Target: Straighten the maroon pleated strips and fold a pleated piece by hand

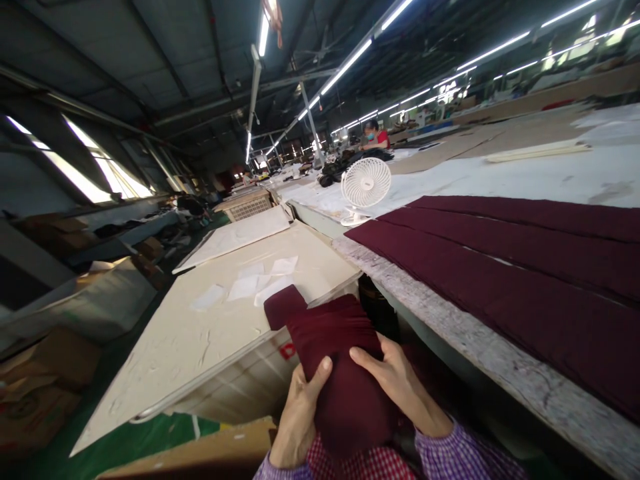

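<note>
- Both hands are clamped on the folded maroon bundle point(335, 373): left hand point(300, 413) with thumb pressed over the top, right hand point(400, 387) flat along its side, fingers together.
- The bundle sits close to the chest; it looks soft, light and floppy, best gripped around its thick middle.
- Beyond it lies a cream board point(210, 333) with paper slips point(245, 287).
- Right of it, maroon panels point(525, 267) lie flat.
- Far off, a slatted crate point(250, 208); contents unclear.

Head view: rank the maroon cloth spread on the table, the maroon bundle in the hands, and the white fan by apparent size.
1. Maroon cloth spread on the table, largest.
2. Maroon bundle, gripped by left hand and right hand.
3. White fan, smallest, though farther away, so true size is unsure.
</note>
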Demonstrator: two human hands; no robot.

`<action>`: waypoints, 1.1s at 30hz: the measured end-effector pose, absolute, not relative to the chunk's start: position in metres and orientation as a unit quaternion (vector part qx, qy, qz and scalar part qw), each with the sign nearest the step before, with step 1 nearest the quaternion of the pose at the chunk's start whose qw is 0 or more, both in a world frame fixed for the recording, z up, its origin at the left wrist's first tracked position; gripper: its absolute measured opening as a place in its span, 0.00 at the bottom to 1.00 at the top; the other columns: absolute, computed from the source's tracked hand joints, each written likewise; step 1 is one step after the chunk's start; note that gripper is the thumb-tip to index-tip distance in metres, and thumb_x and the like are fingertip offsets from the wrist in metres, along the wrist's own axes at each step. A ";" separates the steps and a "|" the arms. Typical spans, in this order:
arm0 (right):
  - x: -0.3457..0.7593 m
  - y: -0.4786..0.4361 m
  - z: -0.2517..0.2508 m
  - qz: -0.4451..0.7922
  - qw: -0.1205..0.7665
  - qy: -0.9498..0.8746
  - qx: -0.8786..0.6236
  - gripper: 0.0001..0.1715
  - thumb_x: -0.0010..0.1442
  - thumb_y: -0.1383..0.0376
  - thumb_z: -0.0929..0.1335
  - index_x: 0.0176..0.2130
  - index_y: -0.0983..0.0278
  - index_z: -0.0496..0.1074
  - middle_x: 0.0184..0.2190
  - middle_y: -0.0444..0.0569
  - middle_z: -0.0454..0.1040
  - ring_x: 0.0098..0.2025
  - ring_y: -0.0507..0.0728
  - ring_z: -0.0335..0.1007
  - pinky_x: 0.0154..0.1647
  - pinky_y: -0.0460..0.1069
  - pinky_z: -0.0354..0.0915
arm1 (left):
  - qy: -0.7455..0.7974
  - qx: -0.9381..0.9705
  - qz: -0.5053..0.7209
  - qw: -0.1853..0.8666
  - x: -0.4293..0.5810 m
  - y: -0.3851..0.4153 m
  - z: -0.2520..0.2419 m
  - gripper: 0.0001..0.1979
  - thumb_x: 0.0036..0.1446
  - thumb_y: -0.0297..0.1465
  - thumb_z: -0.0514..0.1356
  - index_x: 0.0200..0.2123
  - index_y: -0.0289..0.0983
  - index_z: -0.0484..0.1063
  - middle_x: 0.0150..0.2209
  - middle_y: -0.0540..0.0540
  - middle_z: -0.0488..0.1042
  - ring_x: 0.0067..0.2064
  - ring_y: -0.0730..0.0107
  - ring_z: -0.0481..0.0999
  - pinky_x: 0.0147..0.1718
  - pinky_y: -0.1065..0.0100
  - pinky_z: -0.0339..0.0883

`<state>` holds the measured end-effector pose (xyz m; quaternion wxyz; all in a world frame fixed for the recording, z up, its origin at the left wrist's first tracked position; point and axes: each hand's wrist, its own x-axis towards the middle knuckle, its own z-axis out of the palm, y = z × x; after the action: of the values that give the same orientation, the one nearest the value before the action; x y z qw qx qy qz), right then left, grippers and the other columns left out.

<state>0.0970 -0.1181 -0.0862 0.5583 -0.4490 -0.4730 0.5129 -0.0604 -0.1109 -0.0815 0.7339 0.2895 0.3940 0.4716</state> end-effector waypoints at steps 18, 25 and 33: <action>0.115 -0.120 -0.088 0.284 0.568 -0.614 -0.468 0.15 0.59 0.59 0.68 0.46 0.59 0.69 0.50 0.49 0.64 0.49 0.56 0.64 0.46 0.48 0.65 | 0.287 0.201 0.454 0.819 -0.067 -0.110 -0.075 0.16 0.57 0.26 0.59 0.50 0.29 0.68 0.41 0.38 0.77 0.46 0.59 0.76 0.51 0.60 0.67; 0.119 -0.122 -0.089 0.363 0.561 -0.579 -0.467 0.18 0.57 0.56 0.69 0.45 0.60 0.69 0.50 0.50 0.64 0.50 0.58 0.63 0.46 0.49 0.65 | 0.321 0.235 0.456 0.796 -0.071 -0.113 -0.073 0.15 0.53 0.25 0.62 0.46 0.29 0.70 0.38 0.38 0.78 0.44 0.58 0.77 0.49 0.59 0.69; 0.120 -0.121 -0.086 0.458 0.549 -0.560 -0.419 0.16 0.57 0.56 0.69 0.42 0.62 0.69 0.45 0.48 0.67 0.43 0.55 0.67 0.43 0.47 0.67 | 0.333 0.225 0.471 0.785 -0.071 -0.111 -0.069 0.11 0.54 0.26 0.62 0.42 0.29 0.72 0.35 0.40 0.79 0.43 0.59 0.77 0.50 0.60 0.68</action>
<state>0.1196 -0.1208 -0.0864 0.5489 -0.4187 -0.5599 0.4582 -0.0712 -0.1111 -0.0692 0.7854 0.2247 0.3331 0.4708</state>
